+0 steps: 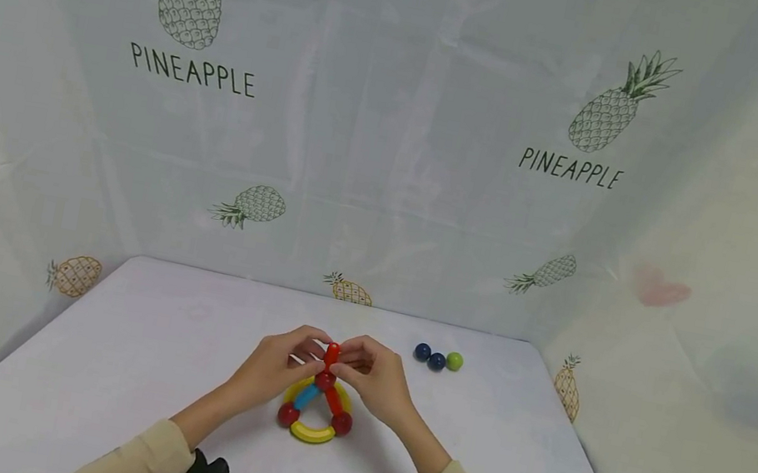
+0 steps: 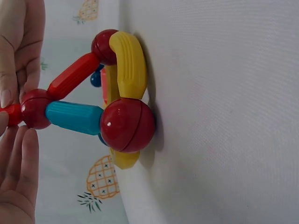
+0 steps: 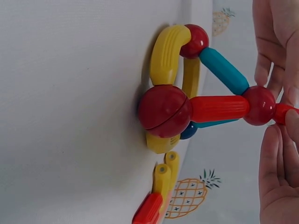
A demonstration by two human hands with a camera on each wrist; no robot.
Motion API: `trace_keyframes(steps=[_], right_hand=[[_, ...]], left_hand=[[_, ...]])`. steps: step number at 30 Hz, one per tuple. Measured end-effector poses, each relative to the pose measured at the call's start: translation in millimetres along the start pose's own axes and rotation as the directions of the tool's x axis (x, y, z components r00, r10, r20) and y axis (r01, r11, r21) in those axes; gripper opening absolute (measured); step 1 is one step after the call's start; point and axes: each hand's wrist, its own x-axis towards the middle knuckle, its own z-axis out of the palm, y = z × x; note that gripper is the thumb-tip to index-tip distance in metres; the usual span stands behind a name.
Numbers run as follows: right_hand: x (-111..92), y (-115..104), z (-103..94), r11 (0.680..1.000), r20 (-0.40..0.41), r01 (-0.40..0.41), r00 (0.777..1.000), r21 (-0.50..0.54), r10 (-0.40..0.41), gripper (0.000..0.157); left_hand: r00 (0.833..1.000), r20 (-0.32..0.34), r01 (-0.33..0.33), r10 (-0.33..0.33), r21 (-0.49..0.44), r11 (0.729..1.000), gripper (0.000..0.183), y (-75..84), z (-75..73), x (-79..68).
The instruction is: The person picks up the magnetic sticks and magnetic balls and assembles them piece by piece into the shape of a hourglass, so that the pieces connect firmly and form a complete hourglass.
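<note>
A small frame of toy building rods and balls stands on the table. Its base has curved yellow rods between dark red balls. From the base, a blue rod and a red rod slope up to a dark red top ball. An upright short red rod sits on that top ball. My left hand pinches this upright rod from the left, thumb toward me. From the right, my right hand pinches the same rod. Fingers partly cover its sides.
Two dark blue balls and a green ball lie at the back right of the white table. Loose yellow rods and a red piece lie near the frame in the right wrist view. Patterned cloth surrounds the table.
</note>
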Motion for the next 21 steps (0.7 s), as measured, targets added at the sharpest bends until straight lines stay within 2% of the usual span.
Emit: trace_keyframes(steps=[14,17,21], right_hand=[[-2,1,-1.7,0.999,0.005,0.025,1.0,-0.035,-0.025,0.025],[-6,5,-9.3,0.996,0.004,0.029,1.0,-0.087,-0.028,0.027],[-13,20,-31.0,0.982,-0.02,0.016,1.0,-0.187,-0.02,0.03]], left_hand=[[1.0,-0.014,-0.005,0.005,0.01,1.0,0.039,3.9,3.2,2.2],[1.0,-0.019,0.001,0.0,0.016,1.0,0.039,5.1,4.0,2.3],[1.0,-0.02,0.01,-0.01,0.026,1.0,0.039,5.9,5.1,3.0]])
